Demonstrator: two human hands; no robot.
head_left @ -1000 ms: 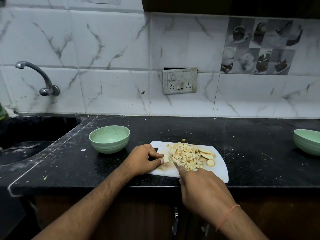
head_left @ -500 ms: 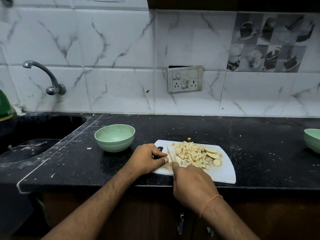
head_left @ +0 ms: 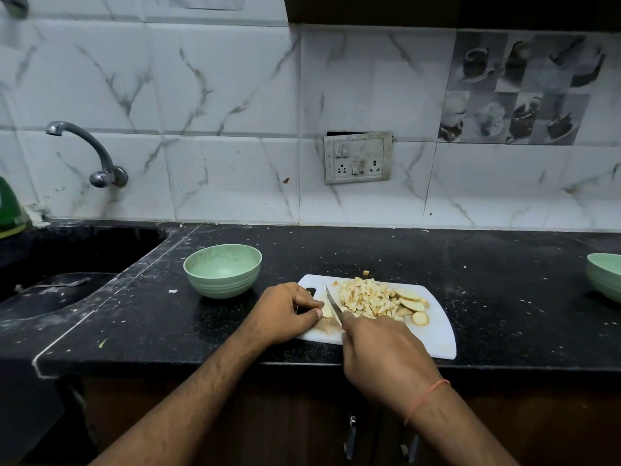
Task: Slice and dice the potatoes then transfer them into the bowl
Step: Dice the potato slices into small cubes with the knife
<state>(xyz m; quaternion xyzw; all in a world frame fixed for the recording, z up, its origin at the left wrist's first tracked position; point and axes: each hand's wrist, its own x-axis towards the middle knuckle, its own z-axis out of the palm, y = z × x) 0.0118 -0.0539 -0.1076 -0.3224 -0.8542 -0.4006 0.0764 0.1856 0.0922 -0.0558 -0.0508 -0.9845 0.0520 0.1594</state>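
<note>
Knife (head_left: 333,303) held in your right hand (head_left: 383,358), left hand (head_left: 285,312) pinching potato piece (head_left: 326,311) w/ curled grip. Keep fingertips tucked back, cut straight down beside diced pile (head_left: 364,299) on board (head_left: 440,331).

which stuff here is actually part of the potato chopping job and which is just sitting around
In use: knife in the right hand; potato piece pinched by the left hand; diced pile; slices; cutting board; empty green bowl.

Lying about: second green bowl at the right edge; tap; sink; wall socket.
</note>
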